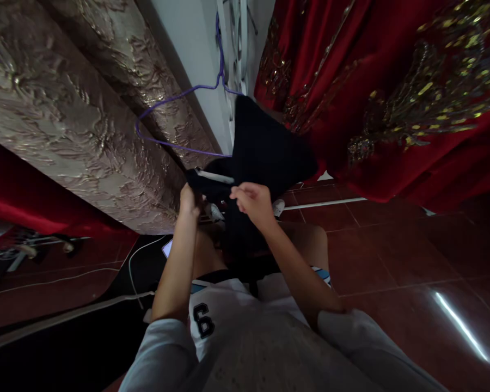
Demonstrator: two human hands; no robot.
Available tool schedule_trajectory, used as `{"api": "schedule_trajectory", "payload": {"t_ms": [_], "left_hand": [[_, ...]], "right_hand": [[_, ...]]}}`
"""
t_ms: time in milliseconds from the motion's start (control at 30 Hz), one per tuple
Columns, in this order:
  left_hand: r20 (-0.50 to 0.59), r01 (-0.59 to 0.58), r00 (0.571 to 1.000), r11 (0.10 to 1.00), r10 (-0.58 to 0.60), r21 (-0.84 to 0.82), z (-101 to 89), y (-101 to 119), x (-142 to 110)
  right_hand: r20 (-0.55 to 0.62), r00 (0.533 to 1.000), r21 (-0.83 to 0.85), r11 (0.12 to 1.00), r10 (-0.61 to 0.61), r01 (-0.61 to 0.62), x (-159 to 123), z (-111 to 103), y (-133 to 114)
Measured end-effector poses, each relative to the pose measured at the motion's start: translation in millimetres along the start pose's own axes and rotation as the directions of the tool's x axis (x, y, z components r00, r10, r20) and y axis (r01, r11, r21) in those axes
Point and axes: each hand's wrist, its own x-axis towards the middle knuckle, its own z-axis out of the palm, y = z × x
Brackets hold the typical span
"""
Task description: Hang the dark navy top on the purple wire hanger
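Watching from my end through the head camera, low light.

Dark cloth [269,147]: in front of the person, over the right part of a purple hanger [221,75] and dropping between the knees. Hanger's left half is bare.

Left hand [190,202]: thumb and fingers clamped on the cloth at its left edge. Right hand [253,202]: fingers curled in, just beside the right end of a white strip [216,177] that shows against the cloth. I cannot tell whether they grip anything.

Risks, my judgement:
1. Cloth sliding off the hanger. Cause: weight seems to sit on one side only; a downward tug could do it.
2. Hanger twisting or jumping loose. Cause: uneven pull. Its top meets the white rack [237,43], but I cannot see how securely.
3. Snagging. Cause: the cloth's right edge lies close to the red fabric [330,92], which carries beads and sequins.
4. Missed grip. Cause: dark folds merge into shadow, so edges are hard to separate.
5. Soiling, should the cloth drop to the tiled floor [371,250].
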Motion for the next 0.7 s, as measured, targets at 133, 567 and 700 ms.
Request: {"api": "schedule_trajectory", "payload": {"t_ms": [133,567,700], "left_hand": [[0.196,-0.011,0.981,0.999,0.001,0.048,18.5,1.5,-30.4],[0.427,-0.533,0.797,0.83,0.427,0.167,40.4,15.5,-72.1],[0.336,-0.323,0.885,0.945,0.323,-0.058,30.5,23.2,-75.4]], "right_hand": [[-0.302,0.953,-0.022,0.999,0.024,-0.032,-26.2,-40.5,39.2],[0.435,0.873,-0.422,0.807,-0.221,0.414,15.3,-38.9,-5.4],[0.471,0.814,-0.4,0.741,-0.339,0.54,19.4,-42.0,-19.0]]}}
